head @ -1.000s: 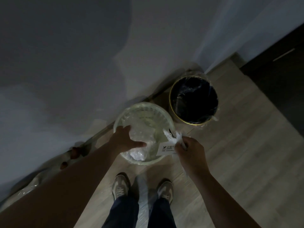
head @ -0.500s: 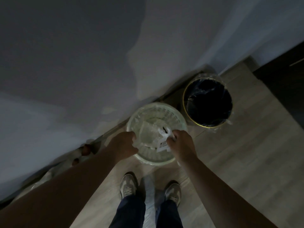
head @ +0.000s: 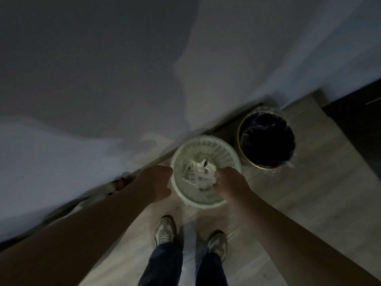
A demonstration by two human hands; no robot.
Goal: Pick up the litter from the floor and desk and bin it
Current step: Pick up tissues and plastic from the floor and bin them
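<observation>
A pale green slotted waste basket (head: 206,204) stands on the wooden floor by the wall. Crumpled white paper and clear plastic wrap, the litter (head: 199,174), lie inside it. My left hand (head: 157,182) is curled into a fist just outside the basket's left rim, with nothing visible in it. My right hand (head: 232,182) hangs over the right side of the basket, fingers bent down and touching the edge of the white paper. Whether it still grips the paper is hidden by the fingers.
A dark bin (head: 266,139) with a gold rim and a black liner stands right of the basket. The grey wall (head: 144,79) runs close behind both. My two shoes (head: 165,232) stand on the floor below the basket. Dark furniture (head: 358,112) is at the far right.
The plastic wrap has left my left hand and lies in the basket; that hand pulled back to the rim. My right hand moved the white paper from the rim down into the basket.
</observation>
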